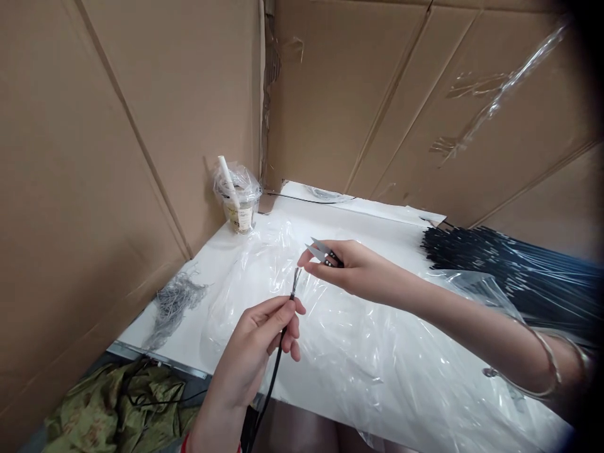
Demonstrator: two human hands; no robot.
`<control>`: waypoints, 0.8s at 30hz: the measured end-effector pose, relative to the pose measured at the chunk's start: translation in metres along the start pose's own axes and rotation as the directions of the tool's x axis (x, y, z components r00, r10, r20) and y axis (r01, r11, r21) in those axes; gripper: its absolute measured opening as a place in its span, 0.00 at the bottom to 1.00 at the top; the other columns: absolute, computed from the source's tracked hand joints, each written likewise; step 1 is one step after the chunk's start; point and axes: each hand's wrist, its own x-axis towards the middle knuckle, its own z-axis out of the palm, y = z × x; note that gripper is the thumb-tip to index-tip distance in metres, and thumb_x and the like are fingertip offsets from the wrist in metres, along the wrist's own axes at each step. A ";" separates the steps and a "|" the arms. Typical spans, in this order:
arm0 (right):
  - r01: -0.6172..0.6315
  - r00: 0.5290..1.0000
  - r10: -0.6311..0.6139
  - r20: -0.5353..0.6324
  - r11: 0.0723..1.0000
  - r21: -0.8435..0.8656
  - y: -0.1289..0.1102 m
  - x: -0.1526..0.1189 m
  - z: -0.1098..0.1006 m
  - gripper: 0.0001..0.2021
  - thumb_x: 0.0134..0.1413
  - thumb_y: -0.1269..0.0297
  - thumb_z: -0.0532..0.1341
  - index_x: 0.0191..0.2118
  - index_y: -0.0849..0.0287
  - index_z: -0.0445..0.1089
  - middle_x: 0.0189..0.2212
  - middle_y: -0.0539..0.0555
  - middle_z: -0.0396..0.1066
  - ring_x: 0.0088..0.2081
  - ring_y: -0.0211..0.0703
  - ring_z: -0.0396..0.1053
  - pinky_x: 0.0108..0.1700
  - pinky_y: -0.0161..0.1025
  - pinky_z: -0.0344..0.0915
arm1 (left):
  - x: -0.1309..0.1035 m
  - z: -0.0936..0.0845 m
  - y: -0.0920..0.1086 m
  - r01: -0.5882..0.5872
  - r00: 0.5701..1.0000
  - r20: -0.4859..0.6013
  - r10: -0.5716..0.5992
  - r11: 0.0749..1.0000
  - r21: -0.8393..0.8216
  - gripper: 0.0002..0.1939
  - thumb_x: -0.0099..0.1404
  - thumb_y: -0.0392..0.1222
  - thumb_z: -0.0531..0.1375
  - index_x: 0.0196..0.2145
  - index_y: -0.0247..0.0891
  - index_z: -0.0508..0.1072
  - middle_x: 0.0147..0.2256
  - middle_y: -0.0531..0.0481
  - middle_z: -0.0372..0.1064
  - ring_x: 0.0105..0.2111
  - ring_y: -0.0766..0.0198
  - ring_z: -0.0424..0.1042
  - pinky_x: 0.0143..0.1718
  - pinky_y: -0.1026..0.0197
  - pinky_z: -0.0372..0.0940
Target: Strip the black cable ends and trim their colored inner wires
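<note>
My left hand pinches a black cable close to its upper end, and the rest of it hangs down past the table edge. Fine bare strands fan out of the stripped tip. Just above and to the right, my right hand is closed around small thread snips. Their blades are parted and point up and left. The thumb and fingertip of that hand are beside the strand tips; whether they touch them I cannot tell.
Clear plastic sheeting covers much of the white table. A bundle of black cables lies at the right. Grey strand scraps sit at the left, a cup with a straw behind. Cardboard walls enclose the back; green cloth is below.
</note>
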 end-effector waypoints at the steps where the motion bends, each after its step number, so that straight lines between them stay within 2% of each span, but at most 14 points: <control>1: -0.007 0.999 0.005 -0.047 0.999 -0.039 -0.001 -0.003 0.001 0.13 0.66 0.54 0.56 0.34 0.57 0.64 0.22 0.43 0.51 0.24 0.34 0.48 0.24 0.34 0.48 | 0.000 0.001 0.001 -0.018 0.999 -0.028 0.019 1.000 0.018 0.12 0.66 0.47 0.66 0.34 0.35 0.80 0.24 0.54 0.63 0.21 0.71 0.59 0.25 0.67 0.67; 2: -0.014 0.997 0.008 -0.073 0.997 -0.080 -0.001 -0.007 0.002 0.13 0.67 0.55 0.55 0.32 0.57 0.60 0.22 0.43 0.52 0.23 0.33 0.48 0.23 0.34 0.49 | -0.001 0.001 0.002 -0.033 0.998 -0.054 0.035 0.999 0.036 0.12 0.65 0.48 0.66 0.34 0.35 0.81 0.24 0.54 0.64 0.22 0.71 0.59 0.26 0.67 0.69; 4: -0.025 0.999 0.020 -0.036 0.986 -0.165 0.000 -0.015 0.005 0.14 0.67 0.57 0.54 0.30 0.56 0.57 0.21 0.43 0.53 0.23 0.33 0.49 0.22 0.34 0.49 | -0.002 0.003 0.003 -0.053 0.994 -0.094 0.059 0.996 0.071 0.13 0.65 0.49 0.67 0.34 0.36 0.81 0.24 0.54 0.65 0.22 0.71 0.61 0.29 0.66 0.71; 7: -0.040 0.992 0.072 0.099 0.956 -0.290 0.002 -0.024 0.013 0.13 0.66 0.61 0.53 0.29 0.56 0.59 0.20 0.44 0.58 0.22 0.34 0.51 0.22 0.35 0.50 | -0.003 0.003 0.003 -0.057 0.990 -0.123 0.072 0.991 0.123 0.14 0.64 0.51 0.67 0.33 0.36 0.81 0.23 0.55 0.65 0.21 0.71 0.62 0.32 0.63 0.74; 10: -0.085 0.979 0.148 0.138 0.922 -0.379 0.001 -0.026 0.019 0.11 0.63 0.64 0.52 0.28 0.56 0.60 0.20 0.45 0.60 0.20 0.34 0.52 0.21 0.34 0.50 | -0.002 0.002 0.000 -0.056 0.987 -0.142 0.082 0.982 0.182 0.15 0.64 0.53 0.66 0.33 0.37 0.82 0.24 0.55 0.66 0.22 0.70 0.64 0.33 0.60 0.75; 14: -0.100 0.974 0.174 0.146 0.906 -0.411 -0.002 -0.022 0.021 0.10 0.62 0.64 0.52 0.28 0.56 0.60 0.20 0.46 0.61 0.19 0.33 0.52 0.18 0.33 0.50 | -0.001 0.002 -0.003 -0.053 0.979 -0.174 0.103 0.960 0.274 0.15 0.64 0.54 0.66 0.33 0.38 0.82 0.25 0.54 0.69 0.22 0.69 0.67 0.34 0.59 0.75; 17: -0.096 0.972 0.179 0.152 0.894 -0.438 -0.004 -0.021 0.020 0.11 0.62 0.63 0.52 0.28 0.56 0.61 0.20 0.46 0.61 0.18 0.33 0.51 0.17 0.33 0.49 | -0.002 0.003 -0.004 -0.046 0.976 -0.187 0.112 0.945 0.324 0.16 0.64 0.53 0.66 0.28 0.38 0.81 0.23 0.55 0.68 0.22 0.69 0.69 0.33 0.62 0.74; 19: -0.105 0.969 0.194 0.150 0.880 -0.463 -0.006 -0.021 0.019 0.11 0.61 0.64 0.52 0.27 0.56 0.60 0.20 0.47 0.61 0.18 0.33 0.51 0.17 0.33 0.49 | -0.003 0.003 -0.004 -0.050 0.975 -0.187 0.119 0.940 0.337 0.16 0.64 0.52 0.66 0.25 0.38 0.80 0.22 0.56 0.68 0.22 0.68 0.69 0.33 0.63 0.74; 24: -0.122 0.959 0.227 0.171 0.871 -0.475 -0.013 -0.021 0.016 0.09 0.60 0.65 0.53 0.28 0.57 0.62 0.20 0.47 0.62 0.18 0.33 0.52 0.18 0.34 0.48 | -0.004 0.003 -0.001 -0.063 0.979 -0.165 0.124 0.941 0.332 0.16 0.64 0.52 0.65 0.25 0.39 0.80 0.22 0.56 0.69 0.22 0.68 0.71 0.32 0.63 0.74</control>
